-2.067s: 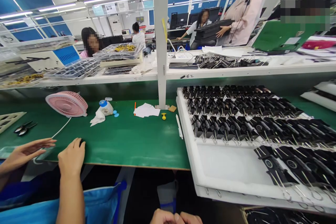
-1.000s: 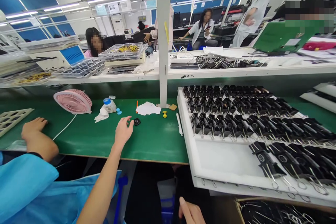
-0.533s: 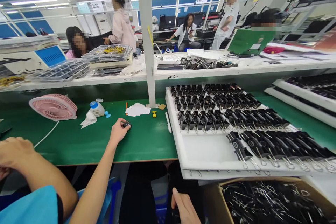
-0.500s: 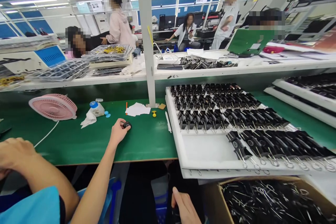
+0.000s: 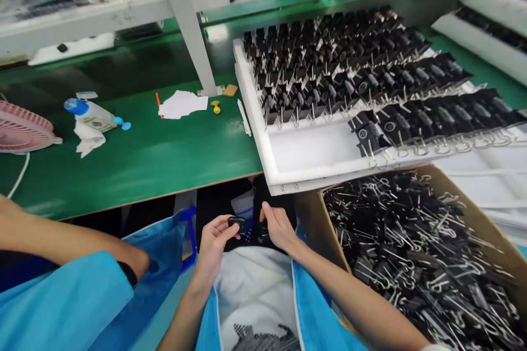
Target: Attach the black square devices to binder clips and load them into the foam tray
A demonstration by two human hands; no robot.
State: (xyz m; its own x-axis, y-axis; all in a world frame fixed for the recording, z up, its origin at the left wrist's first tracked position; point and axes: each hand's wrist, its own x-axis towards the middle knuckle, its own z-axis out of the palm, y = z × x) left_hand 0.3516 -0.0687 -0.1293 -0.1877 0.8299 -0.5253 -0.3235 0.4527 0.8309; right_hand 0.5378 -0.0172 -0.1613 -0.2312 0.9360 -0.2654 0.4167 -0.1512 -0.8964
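Over my lap, my left hand (image 5: 214, 240) pinches a small black rounded plastic piece (image 5: 237, 224) between thumb and fingers. Close by on the right, my right hand (image 5: 279, 227) is closed with curled fingers. Something dark shows beneath its fingertips, but I cannot make out what it is. To the right of my right hand stands a cardboard box (image 5: 333, 230) heaped with black binder clips (image 5: 395, 247). Above it, a white foam tray (image 5: 269, 167) holds rows of black pieces with binder clips (image 5: 370, 134) on them.
The green table (image 5: 173, 164) carries a blue-capped bottle (image 5: 93, 114), white paper (image 5: 181, 105), a yellow knob-like piece (image 5: 216, 107) and a white pen (image 5: 244, 118). A pink fan (image 5: 24, 126) stands at left. A co-worker's arm (image 5: 66, 236) reaches in nearby. A post (image 5: 187, 22) rises behind.
My left hand has come back from above the green table to my lap, still holding the black piece. My right hand's fingers have curled, and my view has tipped downward.
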